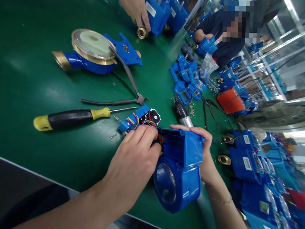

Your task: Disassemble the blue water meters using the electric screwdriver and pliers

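My right hand (pixel 206 153) grips the far side of a blue plastic meter housing (pixel 192 186), tilted above the green table, its round clear window facing left. My left hand (pixel 137 155) is closed at the housing's open compartment, its fingertips pinching among coloured wires (pixel 161 139). Exactly what those fingers hold is hidden. Just beyond them lies a blue part with wires and a black-and-white round piece (pixel 154 117). A yellow-and-black screwdriver (pixel 71 119) and wire cutters (pixel 140 98) lie to the left.
A brass-and-blue water meter body (pixel 94 64) sits at the upper left. An electric screwdriver (pixel 182 112), loose screws (pixel 192 111) and blue frames (pixel 187 75) lie beyond the housing. Another person's hand (pixel 137 10) holds a brass fitting (pixel 142 33). Blue meters (pixel 246 161) line the right side.
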`<state>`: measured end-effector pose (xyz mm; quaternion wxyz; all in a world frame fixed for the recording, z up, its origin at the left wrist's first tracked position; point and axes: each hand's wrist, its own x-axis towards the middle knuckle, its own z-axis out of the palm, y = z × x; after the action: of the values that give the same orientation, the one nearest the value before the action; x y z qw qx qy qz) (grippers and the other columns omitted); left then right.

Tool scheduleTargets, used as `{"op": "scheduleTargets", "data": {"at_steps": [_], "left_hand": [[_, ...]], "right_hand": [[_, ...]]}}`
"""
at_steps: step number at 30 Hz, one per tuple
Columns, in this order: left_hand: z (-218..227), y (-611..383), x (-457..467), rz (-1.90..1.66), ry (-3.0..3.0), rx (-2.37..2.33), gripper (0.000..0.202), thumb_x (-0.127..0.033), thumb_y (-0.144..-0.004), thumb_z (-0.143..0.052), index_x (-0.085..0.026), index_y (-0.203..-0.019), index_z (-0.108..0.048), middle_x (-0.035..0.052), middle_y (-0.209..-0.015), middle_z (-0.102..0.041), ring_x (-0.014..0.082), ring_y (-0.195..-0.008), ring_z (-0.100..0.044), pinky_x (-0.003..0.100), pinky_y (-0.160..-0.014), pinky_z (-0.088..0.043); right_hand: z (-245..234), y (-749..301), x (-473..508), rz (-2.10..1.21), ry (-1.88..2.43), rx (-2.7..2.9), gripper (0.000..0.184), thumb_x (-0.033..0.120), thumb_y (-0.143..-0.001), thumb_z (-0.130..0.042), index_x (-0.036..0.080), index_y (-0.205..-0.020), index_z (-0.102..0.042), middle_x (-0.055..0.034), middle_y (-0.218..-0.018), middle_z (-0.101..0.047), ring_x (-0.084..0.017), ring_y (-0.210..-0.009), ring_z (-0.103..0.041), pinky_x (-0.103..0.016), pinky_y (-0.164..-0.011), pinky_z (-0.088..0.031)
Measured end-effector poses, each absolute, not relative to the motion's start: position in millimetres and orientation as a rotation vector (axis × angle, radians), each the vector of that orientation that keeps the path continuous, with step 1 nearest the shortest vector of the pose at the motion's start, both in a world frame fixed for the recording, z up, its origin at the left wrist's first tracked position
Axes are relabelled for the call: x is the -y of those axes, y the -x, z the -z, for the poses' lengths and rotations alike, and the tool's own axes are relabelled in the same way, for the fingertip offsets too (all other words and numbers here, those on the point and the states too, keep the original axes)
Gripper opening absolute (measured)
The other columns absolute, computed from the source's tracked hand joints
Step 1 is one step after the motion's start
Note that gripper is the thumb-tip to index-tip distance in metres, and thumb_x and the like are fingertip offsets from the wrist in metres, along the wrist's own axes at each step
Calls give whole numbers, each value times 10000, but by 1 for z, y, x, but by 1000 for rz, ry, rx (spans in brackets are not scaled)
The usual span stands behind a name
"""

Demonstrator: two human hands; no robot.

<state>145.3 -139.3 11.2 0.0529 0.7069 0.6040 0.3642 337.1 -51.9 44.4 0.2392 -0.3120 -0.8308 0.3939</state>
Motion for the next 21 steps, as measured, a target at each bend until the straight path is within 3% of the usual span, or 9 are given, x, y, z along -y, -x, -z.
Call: {"op": "scheduleTargets", "data": {"at_steps": [4, 9, 14, 21], "left_hand": [[-9, -147, 140, -1116, -2125, -1788, 58, -61, -815, -677, -112, -839, -664, 123, -971, -644, 285, -917, -567, 450, -760, -520], [-5, -153, 146, -1095, -2124, -1775, 136, -8, -855, -566, -82, -911, -664, 123, -900, -641, 272, -878, -564, 493, -782, -560], [-7, -155, 147, -1086, -2013, -1730, 227, 12, -888, -457, -107, -827, -640, 101, -850, -616, 231, -854, -549, 417, -773, -578], [-10, -159, 149, -1100, -1880, -1719, 297, 24, -898, -366, -140, -867, -610, 65, -889, -603, 189, -877, -547, 364, -820, -562]], "right_hand": [[-46, -332, 56, -1085, 869, 2239, 742, 79, -789, -779, 423, -1308, -374, -12, -1356, -579, -235, -1218, -598, -473, -1064, -478], [-41, -330, 62, -1121, 888, 2156, 704, 86, -796, -763, 397, -1295, -375, -32, -1327, -578, -235, -1198, -596, -469, -1049, -474], [-41, -330, 68, -1078, 907, 2153, 734, 66, -757, -781, 382, -1281, -376, -39, -1325, -564, -228, -1205, -582, -465, -1073, -459], [-41, -329, 75, -1106, 942, 2077, 691, 56, -764, -757, 378, -1240, -374, -41, -1313, -581, -233, -1185, -604, -477, -1025, -517]]}}
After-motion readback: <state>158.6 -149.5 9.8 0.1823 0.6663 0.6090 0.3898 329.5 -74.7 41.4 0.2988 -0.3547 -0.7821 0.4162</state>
